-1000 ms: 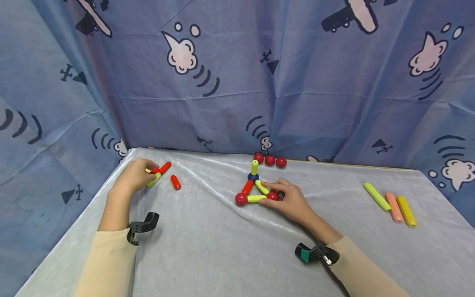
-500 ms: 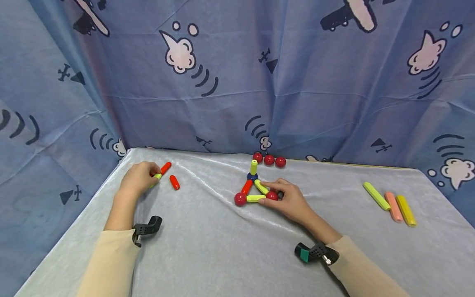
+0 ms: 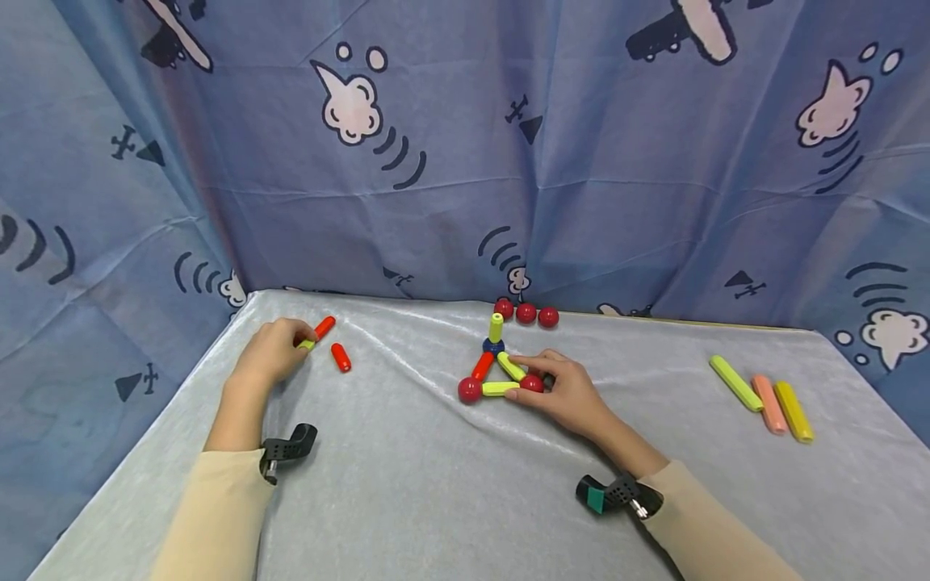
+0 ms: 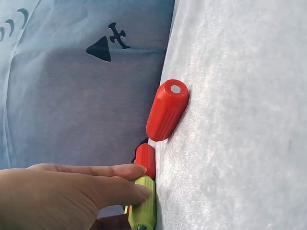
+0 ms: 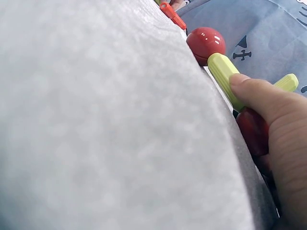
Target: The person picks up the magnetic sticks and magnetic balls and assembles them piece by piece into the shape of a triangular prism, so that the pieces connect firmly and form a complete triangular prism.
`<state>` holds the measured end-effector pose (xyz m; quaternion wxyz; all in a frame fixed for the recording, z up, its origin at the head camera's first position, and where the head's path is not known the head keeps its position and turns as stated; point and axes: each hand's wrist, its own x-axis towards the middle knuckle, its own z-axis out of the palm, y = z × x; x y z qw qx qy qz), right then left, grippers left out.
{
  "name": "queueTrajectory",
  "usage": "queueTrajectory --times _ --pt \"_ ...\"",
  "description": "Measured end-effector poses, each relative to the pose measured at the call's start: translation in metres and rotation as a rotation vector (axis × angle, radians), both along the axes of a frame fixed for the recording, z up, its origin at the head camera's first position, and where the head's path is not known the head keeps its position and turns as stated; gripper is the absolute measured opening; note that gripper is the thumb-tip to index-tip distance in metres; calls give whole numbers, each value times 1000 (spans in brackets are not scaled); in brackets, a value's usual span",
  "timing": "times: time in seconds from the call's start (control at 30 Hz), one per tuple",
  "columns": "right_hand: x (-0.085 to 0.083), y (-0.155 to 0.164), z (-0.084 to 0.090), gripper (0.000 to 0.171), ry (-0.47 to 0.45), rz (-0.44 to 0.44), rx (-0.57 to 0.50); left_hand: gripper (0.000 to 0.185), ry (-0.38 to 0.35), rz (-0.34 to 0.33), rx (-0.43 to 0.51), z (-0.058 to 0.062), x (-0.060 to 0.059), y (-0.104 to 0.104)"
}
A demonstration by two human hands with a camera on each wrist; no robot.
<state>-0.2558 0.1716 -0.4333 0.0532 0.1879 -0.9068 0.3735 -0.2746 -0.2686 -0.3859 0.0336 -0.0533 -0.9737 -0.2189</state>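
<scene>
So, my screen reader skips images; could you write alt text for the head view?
A right hand steadies a triangle of sticks and balls on a grey cloth-covered table, while the left hand holds a yellow-green stick beside two red sticks. Three long sticks lie far right.

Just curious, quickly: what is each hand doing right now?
Left hand: fingers curled over a yellow-green stick.
Right hand: pinching the triangle's red ball.
</scene>
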Motion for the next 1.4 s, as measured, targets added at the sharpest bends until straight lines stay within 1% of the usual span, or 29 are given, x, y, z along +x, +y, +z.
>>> queueTrajectory --times 0.3,0.53,0.77,0.87,0.93,1.03,1.13,1.27,1.33,1.4 --pt "0 0 0 53 -5 1 7 26 -51 -16 -43 0 -1 1" --pt "0 1 0 52 0 2 -2 23 -62 -24 -25 -1 -3 0" --pt "0 1 -1 52 2 4 -1 40 -74 -30 -22 1 -4 -3" --pt "0 0 -1 52 4 6 -2 41 -77 -47 -12 3 -3 -3" --pt "0 0 -1 52 5 9 -1 41 -66 -62 5 7 -2 -1" --pt "0 -1 0 52 4 11 -1 39 -34 -90 49 14 -2 6" --pt "-1 -1 0 52 5 9 1 34 -6 -94 101 23 -2 18" --pt "-1 -1 0 53 13 14 7 29 17 -97 193 34 0 42" --pt "-1 -1 -1 54 14 20 9 27 25 -119 248 38 2 57" --pt "-1 -1 -1 54 13 22 6 25 35 -164 304 38 4 74"
